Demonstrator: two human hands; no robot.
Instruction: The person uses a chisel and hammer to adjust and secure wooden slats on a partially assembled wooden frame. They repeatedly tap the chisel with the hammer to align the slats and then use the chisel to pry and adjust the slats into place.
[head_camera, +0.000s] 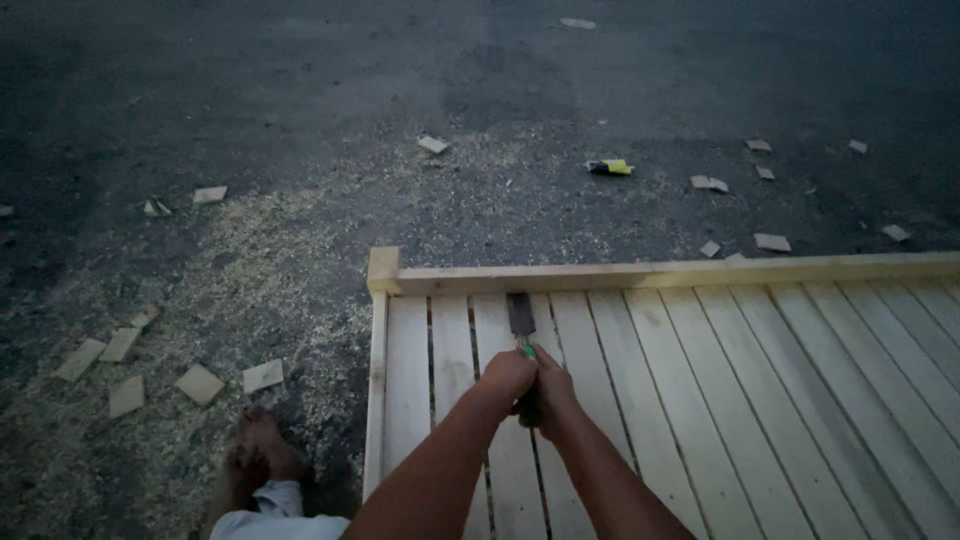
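At the bottom edge a bare foot (262, 452) stands on the sawdust-covered ground (250, 280), just left of the wooden frame, with a pale trouser hem above it. Both forearms reach up from the bottom of the view and meet over the slatted panel (700, 380). The left hand (507, 377) and the right hand (552, 392) are clenched together around the handle of a chisel (521, 318), the two fists touching each other. A bit of green handle shows just above the knuckles; the rest of the handle is hidden inside the hands. The chisel's flat dark blade points away from the person and lies on a slat near the gap between two slats, its tip close to the top rail (660, 272) of the panel.

The panel is made of pale boards running side by side, framed by the rail on the far side and a side rail on the left. Small wood offcuts (200, 383) lie scattered on the ground to the left. Farther off, more offcuts lie on the dark pavement (300, 80), and a small yellow object (611, 167) rests beyond the rail; what it is cannot be told in the dim light.
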